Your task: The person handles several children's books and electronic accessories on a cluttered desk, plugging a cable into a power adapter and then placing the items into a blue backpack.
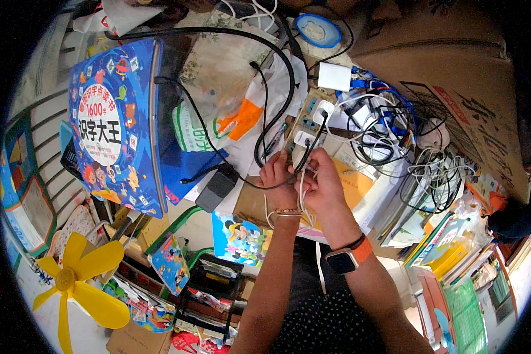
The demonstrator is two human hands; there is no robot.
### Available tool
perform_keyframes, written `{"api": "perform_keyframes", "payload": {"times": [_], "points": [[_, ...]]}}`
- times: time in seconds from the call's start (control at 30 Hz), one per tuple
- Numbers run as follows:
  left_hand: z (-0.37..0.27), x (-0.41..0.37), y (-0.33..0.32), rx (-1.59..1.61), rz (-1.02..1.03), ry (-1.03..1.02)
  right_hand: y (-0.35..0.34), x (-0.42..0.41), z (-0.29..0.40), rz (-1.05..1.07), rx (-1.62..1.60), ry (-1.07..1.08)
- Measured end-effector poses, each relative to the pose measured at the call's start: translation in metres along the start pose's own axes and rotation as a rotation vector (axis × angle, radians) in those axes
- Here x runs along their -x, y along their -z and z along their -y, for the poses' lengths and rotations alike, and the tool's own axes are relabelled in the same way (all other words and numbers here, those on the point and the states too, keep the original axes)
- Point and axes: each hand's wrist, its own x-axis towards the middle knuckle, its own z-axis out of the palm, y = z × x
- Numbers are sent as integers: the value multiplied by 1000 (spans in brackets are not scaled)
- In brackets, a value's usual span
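My left hand (278,181) is curled at the near end of a worn power strip (294,129), its fingertips touching it. A white charger plug (323,110) and a second white plug (304,138) sit in the strip, with black cords in them. My right hand (323,179) pinches a thin white cable (302,194) just beside the strip; a black cord (317,138) passes close to its fingers. The white cable hangs down between both wrists. The fingers partly hide the strip's near end and what they touch there.
A blue children's book (115,128) stands at left. Near it lie a black power adapter (217,188) and a looping black cable (287,79). Tangled cables (376,132) and a cardboard box (447,88) fill the right. A yellow fan (65,279) is lower left.
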Motion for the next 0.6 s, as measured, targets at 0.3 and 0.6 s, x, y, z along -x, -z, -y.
{"api": "perform_keyframes", "payload": {"times": [0.3, 0.6], "points": [[10, -1, -6, 90, -33, -42, 3, -2, -4, -13, 48, 38], [10, -1, -5, 40, 24, -24, -9, 3, -4, -121, -26, 54]]}}
